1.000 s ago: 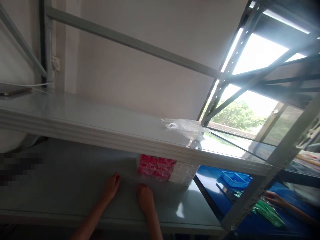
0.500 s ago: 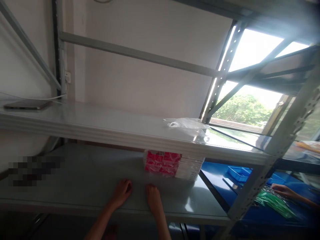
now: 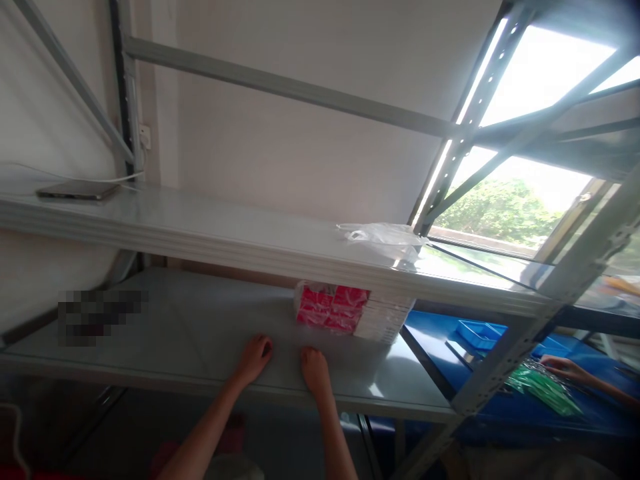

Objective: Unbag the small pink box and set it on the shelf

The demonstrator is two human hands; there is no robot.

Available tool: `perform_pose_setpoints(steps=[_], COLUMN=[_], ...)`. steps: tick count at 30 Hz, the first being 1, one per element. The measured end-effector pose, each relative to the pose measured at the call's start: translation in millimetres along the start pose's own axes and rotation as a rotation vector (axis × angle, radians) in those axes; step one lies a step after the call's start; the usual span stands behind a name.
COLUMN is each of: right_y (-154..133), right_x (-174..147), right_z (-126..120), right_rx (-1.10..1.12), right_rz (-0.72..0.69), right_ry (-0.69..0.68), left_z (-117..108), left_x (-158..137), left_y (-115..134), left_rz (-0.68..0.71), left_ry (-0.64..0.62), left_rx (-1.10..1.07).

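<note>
My left hand and my right hand rest side by side on the lower grey shelf, near its front edge. The fingers of both look curled and I see nothing held in them. Just beyond my right hand stands a plastic-wrapped stack of red packets next to a stack of white boxes, tucked under the upper shelf.
A crumpled clear plastic bag lies on the upper shelf; a phone with a white cable lies at its far left. At right, another person's hand works over green packets and a blue tray on a blue table.
The view has shifted, so the shelves and stacks sit a little further right and up. Both my hands stay on the lower shelf, slightly closer to its front edge.
</note>
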State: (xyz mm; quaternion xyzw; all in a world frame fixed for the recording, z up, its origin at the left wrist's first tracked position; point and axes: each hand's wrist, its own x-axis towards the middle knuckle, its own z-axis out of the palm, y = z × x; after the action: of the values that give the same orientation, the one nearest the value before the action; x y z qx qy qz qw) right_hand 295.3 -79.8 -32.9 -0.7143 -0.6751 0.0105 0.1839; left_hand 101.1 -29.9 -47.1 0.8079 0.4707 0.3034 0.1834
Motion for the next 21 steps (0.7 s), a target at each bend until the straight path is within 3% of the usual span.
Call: perform_pose_setpoints(steps=[7, 21], right_y=[-2.2, -1.4], right_x=[1.8, 1.3], right_z=[-1.9, -2.6], right_rx=[-0.061, -0.055], right_rz=[0.03, 0.034], right_ry=[-0.068, -0.052], left_z=[-1.1, 1.0], left_x=[-0.7, 0.4], left_y=[0.5, -2.3], left_rz=[-0.002, 0.0], left_ry=[0.008, 0.021], left_rx=[0.025, 0.043])
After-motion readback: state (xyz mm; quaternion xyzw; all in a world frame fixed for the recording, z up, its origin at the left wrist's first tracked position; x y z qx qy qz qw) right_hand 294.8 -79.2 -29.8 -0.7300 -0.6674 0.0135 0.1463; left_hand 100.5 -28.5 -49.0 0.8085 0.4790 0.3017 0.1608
